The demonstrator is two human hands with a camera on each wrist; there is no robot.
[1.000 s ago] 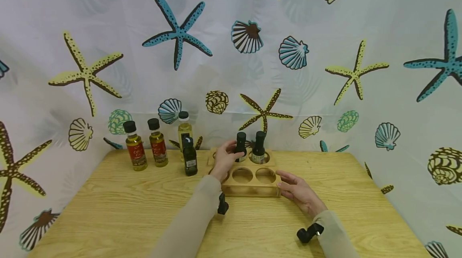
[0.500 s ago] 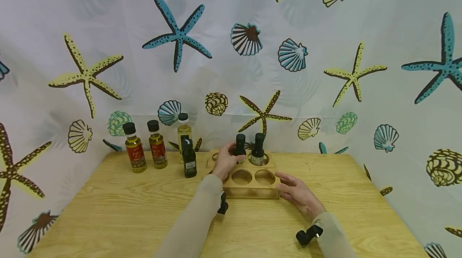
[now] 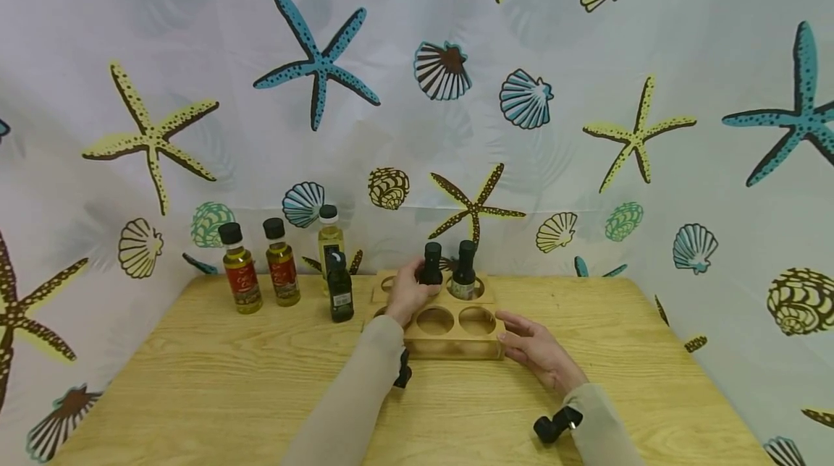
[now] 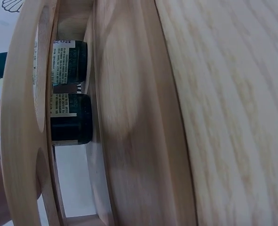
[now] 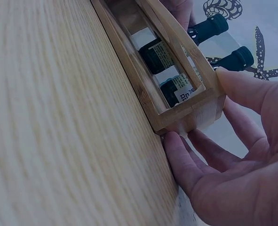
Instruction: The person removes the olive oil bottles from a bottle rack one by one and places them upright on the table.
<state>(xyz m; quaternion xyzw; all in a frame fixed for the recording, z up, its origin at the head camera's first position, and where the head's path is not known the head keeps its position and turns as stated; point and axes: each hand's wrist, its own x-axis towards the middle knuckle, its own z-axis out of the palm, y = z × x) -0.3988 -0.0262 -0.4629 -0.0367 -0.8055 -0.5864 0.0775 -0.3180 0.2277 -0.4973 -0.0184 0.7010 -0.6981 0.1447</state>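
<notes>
In the head view, my left hand [image 3: 409,294] grips a small dark green bottle [image 3: 432,263] with a black cap, thumb in front of it. The bottle stands in a back-row hole of the wooden bottle rack [image 3: 452,346]. A similar dark bottle [image 3: 464,274] occupies the hole to its right. From the left wrist, both bottle bodies show inside the rack, the nearer bottle [image 4: 70,120] with a pale label. My right hand [image 3: 539,350] touches the rack's right end with spread, slightly bent fingers; the right wrist view shows fingertips [image 5: 172,141] against its lower corner.
Left of the rack stand two red-labelled oil bottles [image 3: 242,281] [image 3: 283,274], a taller pale oil bottle [image 3: 331,238] and a small dark bottle [image 3: 340,296]. Several front-row holes [image 3: 435,320] of the rack hold no bottle. A patterned curtain [image 3: 391,126] hangs behind the wooden table [image 3: 260,386].
The bottle in my left hand sits slightly lower in its hole, and the left fingers have shifted a little around it. My right hand keeps its place at the rack's end.
</notes>
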